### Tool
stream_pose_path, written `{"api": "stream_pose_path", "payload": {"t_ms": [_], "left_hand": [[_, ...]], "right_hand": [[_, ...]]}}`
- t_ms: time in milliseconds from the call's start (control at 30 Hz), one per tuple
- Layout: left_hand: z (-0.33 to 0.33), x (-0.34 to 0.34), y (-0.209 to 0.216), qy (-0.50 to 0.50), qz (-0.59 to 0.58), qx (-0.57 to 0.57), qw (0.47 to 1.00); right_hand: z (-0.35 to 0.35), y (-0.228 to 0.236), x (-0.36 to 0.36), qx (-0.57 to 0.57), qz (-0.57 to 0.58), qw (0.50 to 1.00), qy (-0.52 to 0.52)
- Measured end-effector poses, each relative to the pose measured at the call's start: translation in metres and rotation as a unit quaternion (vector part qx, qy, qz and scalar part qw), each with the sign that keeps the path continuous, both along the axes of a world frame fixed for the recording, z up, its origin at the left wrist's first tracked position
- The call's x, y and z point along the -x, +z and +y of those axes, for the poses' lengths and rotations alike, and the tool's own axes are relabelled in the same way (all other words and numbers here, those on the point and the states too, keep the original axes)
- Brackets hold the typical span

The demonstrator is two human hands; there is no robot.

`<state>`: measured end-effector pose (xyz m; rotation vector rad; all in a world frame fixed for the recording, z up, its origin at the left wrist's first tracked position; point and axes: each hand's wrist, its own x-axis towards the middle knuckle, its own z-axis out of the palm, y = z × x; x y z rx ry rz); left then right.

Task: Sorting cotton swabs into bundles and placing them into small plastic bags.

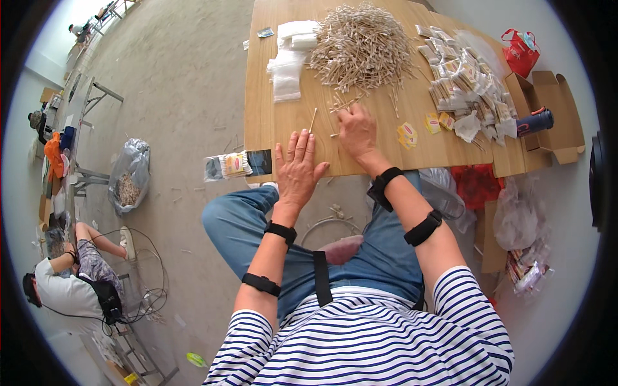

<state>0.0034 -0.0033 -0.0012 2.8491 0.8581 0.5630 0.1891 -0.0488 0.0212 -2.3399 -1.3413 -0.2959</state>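
Note:
My left hand (296, 170) lies flat near the front edge of the wooden table (270, 122), palm down and fingers stretched out. A single cotton swab (313, 120) rests by its fingertips. To the right, my right hand (358, 136) has its fingers curled and pinched over a few cotton swabs (341, 103); how many are inside the grip is hidden. Beyond it rises a large heap of loose cotton swabs (360, 48). Clear plastic bags (286, 80) are stacked left of the heap. Small yellow printed cards (407, 136) lie to the right of my right hand.
Filled swab packs (463, 80) are piled at the right, beside a cardboard box (557, 119), a dark bottle (534, 122) and a red bag (520, 53). One pack (235, 165) sits at the table's left corner. A swab-filled sack (131, 180) and a seated person (71, 289) are at left.

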Motion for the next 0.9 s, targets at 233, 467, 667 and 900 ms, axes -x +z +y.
{"api": "stream_pose_path", "payload": {"t_ms": [233,467,667,900], "left_hand": [[0.002,0.002,-0.002,0.002,0.002,-0.007,1.0],[0.0,-0.001,-0.002,0.001,-0.01,0.004,1.0],[0.0,0.0,-0.001,0.006,-0.01,0.0,1.0],[0.0,0.001,0.0,0.008,-0.009,0.0,1.0]], "right_hand": [[0.028,0.006,0.036,-0.004,0.088,0.996,0.003],[0.042,-0.01,0.025,0.007,0.028,1.0,0.004],[0.009,0.013,-0.025,0.056,0.057,0.997,0.021],[-0.047,0.015,-0.042,0.035,0.098,0.992,0.075]]}}
